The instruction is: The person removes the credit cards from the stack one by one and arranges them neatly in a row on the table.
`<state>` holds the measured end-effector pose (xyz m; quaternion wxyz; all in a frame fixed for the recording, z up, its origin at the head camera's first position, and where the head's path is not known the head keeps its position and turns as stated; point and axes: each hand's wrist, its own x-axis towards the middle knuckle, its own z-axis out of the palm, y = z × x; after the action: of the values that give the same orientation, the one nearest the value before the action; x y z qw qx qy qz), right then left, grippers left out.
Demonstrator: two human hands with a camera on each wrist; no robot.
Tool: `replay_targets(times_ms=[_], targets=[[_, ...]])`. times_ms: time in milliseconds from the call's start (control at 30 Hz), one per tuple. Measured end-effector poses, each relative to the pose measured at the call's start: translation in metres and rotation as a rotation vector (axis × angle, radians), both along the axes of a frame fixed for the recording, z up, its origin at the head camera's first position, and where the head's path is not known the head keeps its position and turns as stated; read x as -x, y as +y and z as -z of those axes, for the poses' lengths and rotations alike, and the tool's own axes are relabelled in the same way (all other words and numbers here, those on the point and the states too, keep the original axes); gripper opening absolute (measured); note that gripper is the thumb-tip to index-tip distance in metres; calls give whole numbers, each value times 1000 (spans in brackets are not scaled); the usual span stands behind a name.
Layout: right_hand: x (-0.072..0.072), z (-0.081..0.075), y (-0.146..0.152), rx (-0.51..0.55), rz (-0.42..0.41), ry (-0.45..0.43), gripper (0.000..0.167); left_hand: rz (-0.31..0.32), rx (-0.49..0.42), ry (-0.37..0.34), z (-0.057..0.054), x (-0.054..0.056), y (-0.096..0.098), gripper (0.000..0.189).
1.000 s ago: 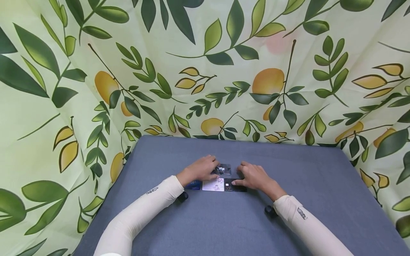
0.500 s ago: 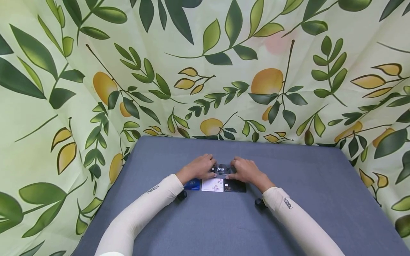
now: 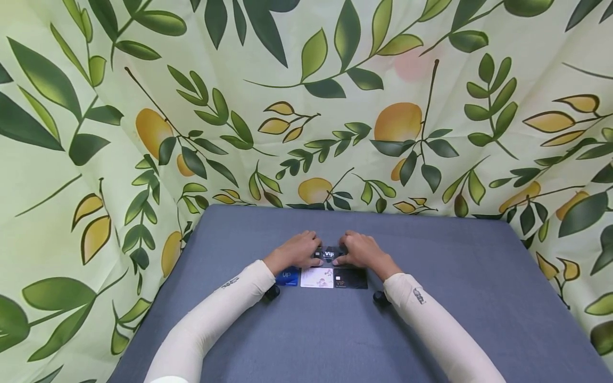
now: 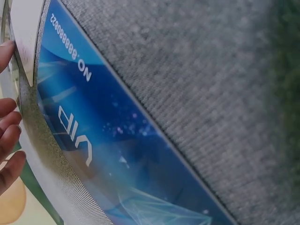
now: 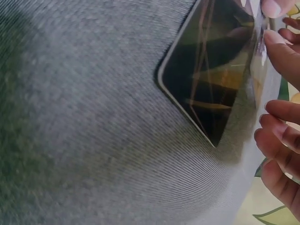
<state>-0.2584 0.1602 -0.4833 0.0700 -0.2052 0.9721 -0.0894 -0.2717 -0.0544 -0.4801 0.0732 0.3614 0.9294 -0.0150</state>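
Observation:
A black card marked "Vip" (image 3: pixel 329 254) lies flat above a row of three cards in the head view. My left hand (image 3: pixel 298 251) grips its left end, thumb at the near edge and fingers at the far edge. The right hand (image 3: pixel 362 251) holds the opposite end in the same way, partly hiding it. The row below has a blue VIP card (image 3: pixel 288 276), a white card with a floral print (image 3: pixel 317 277) and another black VIP card (image 3: pixel 350 279). In the left wrist view the blue card (image 4: pixel 103 117) fills the middle; the right wrist view shows the lower black card (image 5: pixel 206 75).
The cards lie on a grey cloth-covered table (image 3: pixel 306 330). Behind it and along its sides hangs a leaf-and-fruit patterned curtain (image 3: pixel 268 64). Dark wrist cameras sit under both wrists, the left device (image 3: pixel 272 292) close to the blue card.
The right hand has moved left from the lower black card to the right end of the upper "Vip" card. My left hand has stayed at that card's left end.

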Motion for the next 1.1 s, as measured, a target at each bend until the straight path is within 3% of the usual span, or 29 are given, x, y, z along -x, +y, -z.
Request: replay_targets(times_ms=[1100], targets=[[2,4,-5,-5,14,-35,61,-21,-22,-60,2,6,0,53]])
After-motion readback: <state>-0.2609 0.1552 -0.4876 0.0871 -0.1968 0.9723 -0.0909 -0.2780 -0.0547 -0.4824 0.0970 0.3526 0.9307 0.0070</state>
